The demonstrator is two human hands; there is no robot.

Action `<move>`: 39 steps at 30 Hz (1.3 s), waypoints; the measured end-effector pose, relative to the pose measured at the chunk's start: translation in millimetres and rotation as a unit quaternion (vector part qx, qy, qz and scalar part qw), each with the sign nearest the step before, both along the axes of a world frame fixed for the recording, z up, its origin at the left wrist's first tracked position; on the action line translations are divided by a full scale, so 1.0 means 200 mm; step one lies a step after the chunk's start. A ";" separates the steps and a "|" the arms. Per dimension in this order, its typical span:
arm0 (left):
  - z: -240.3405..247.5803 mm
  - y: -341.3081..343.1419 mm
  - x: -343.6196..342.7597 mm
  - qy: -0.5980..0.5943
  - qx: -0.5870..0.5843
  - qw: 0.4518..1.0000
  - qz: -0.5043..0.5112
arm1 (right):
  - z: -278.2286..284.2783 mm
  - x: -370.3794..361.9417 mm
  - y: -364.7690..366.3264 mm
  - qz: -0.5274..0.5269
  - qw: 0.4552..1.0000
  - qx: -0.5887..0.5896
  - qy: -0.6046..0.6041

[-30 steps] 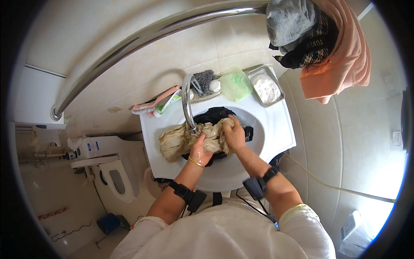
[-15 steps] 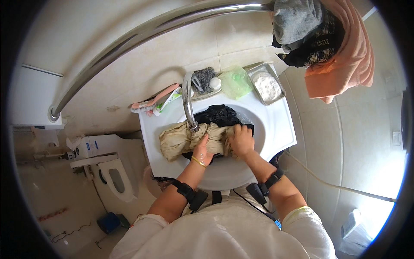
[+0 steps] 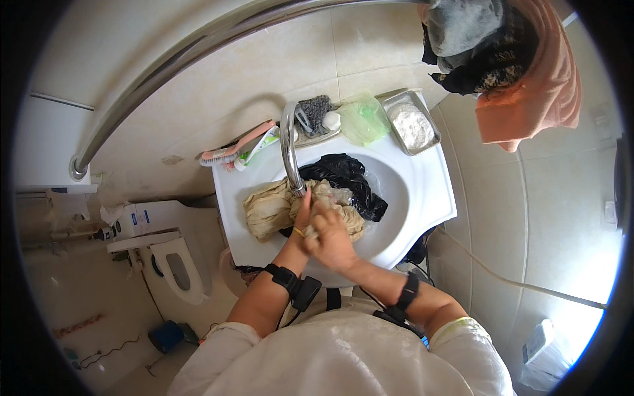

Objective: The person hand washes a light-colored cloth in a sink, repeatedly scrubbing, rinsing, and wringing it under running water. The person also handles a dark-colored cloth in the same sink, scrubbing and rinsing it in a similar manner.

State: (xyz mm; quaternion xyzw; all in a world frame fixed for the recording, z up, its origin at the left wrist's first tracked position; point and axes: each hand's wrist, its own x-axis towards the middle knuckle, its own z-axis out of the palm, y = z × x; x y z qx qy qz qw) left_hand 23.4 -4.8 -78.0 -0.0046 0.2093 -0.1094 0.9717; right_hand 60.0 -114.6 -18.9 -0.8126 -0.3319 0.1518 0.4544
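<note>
Wet beige cloth (image 3: 265,212) lies bunched across the sink under the tap, with suds around its middle. My left hand (image 3: 303,215) grips it just below the spout; its thumb points up and its other fingers are mostly hidden. Over the cloth beside it, my right hand (image 3: 331,242) has its fingers curled, closed on a fold of the fabric and slightly smeared by motion. Behind both hands, a black wet garment (image 3: 343,178) lies in the white sink (image 3: 397,188). The chrome tap (image 3: 288,148) arches over the beige cloth.
A pink-handled brush (image 3: 246,142), a tube (image 3: 263,146), a dark scrubbing cloth (image 3: 316,112), a green plastic bag (image 3: 364,119) and a metal tray of white powder (image 3: 409,125) line the back ledge. Clothes (image 3: 522,105) hang from a metal rail (image 3: 185,63). A toilet (image 3: 177,270) stands left.
My right hand has moved left and nearer, from the cloth's right end to beside my left hand. The cloth's right end has bunched inward, uncovering more of the black garment.
</note>
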 end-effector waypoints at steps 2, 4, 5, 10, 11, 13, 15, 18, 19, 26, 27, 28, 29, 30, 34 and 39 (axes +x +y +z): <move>0.01 -0.01 0.01 0.035 0.067 0.996 0.038 | 0.01 0.03 0.03 -0.016 0.990 -0.125 -0.057; 0.03 -0.04 0.01 0.272 0.221 0.936 0.029 | -0.03 0.13 0.06 -0.167 0.980 -0.020 0.110; 0.03 -0.04 0.02 0.217 0.215 0.951 0.045 | -0.05 0.16 0.07 -0.202 0.976 -0.038 0.075; 0.04 0.00 0.02 0.134 0.201 0.969 0.055 | -0.07 0.22 0.04 -0.222 0.959 0.028 0.176; 0.04 0.02 0.01 0.144 0.214 0.964 0.066 | -0.04 0.17 0.02 -0.227 0.956 0.057 0.177; 0.04 0.03 0.01 0.132 0.128 0.980 0.072 | 0.02 0.09 0.00 -0.119 0.992 0.028 0.026; 0.05 0.01 0.01 -0.012 0.039 0.999 -0.012 | 0.07 0.07 -0.01 -0.106 0.994 0.001 -0.009; 0.06 -0.10 0.01 0.134 0.185 0.973 0.012 | 0.07 0.14 -0.03 -0.230 0.973 0.008 -0.004; 0.07 -0.13 0.00 0.099 0.162 0.982 0.007 | 0.04 0.18 -0.05 -0.246 0.967 -0.038 0.046; 0.00 -0.06 -0.04 0.204 0.269 0.941 0.025 | -0.27 0.23 -0.20 -0.082 0.917 -0.351 0.169; -0.01 -0.04 -0.04 0.200 0.268 0.942 0.018 | -0.31 0.21 -0.21 -0.081 0.921 -0.362 0.116; -0.02 -0.03 -0.05 0.218 0.262 0.940 0.006 | -0.33 0.22 -0.20 -0.038 0.897 -0.425 0.111; -0.03 -0.02 -0.05 0.167 0.233 0.958 -0.015 | -0.34 0.22 -0.19 -0.065 0.913 -0.386 0.116; -0.02 -0.02 -0.06 0.160 0.233 0.959 -0.008 | -0.33 0.23 -0.17 -0.072 0.919 -0.360 0.140; 0.04 0.00 -0.05 0.174 0.200 0.964 -0.017 | -0.18 0.29 -0.10 -0.242 0.953 -0.054 0.174; 0.07 -0.01 -0.01 -0.036 0.066 0.997 0.017 | 0.06 0.11 -0.04 0.031 0.997 -0.019 0.072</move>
